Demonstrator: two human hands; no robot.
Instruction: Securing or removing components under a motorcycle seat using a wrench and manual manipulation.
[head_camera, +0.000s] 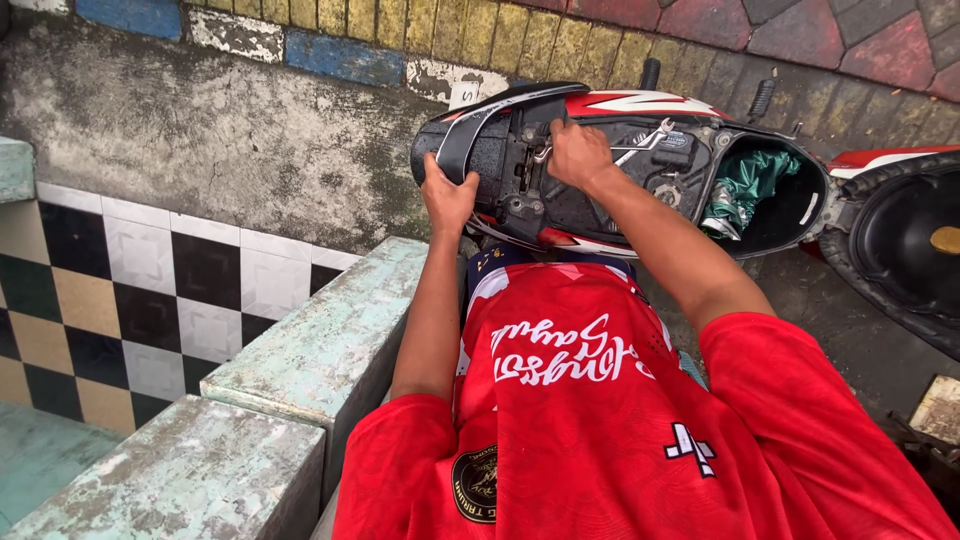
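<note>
Red shirt sleeves lead out to two hands working in the opened rear of a scooter (600, 170).

Left hand (447, 195) curls tight over the black tail grab rail (470, 135), bracing the body; right hand (578, 152) is closed around a silver wrench (640, 145) set over the frame. Steady work likely needs the wrench seated square on its bolt while that brace holds. Beyond, the under-seat storage tub (790, 215) holds a crumpled green cloth (750, 180); what lies beneath it is hidden.
</note>
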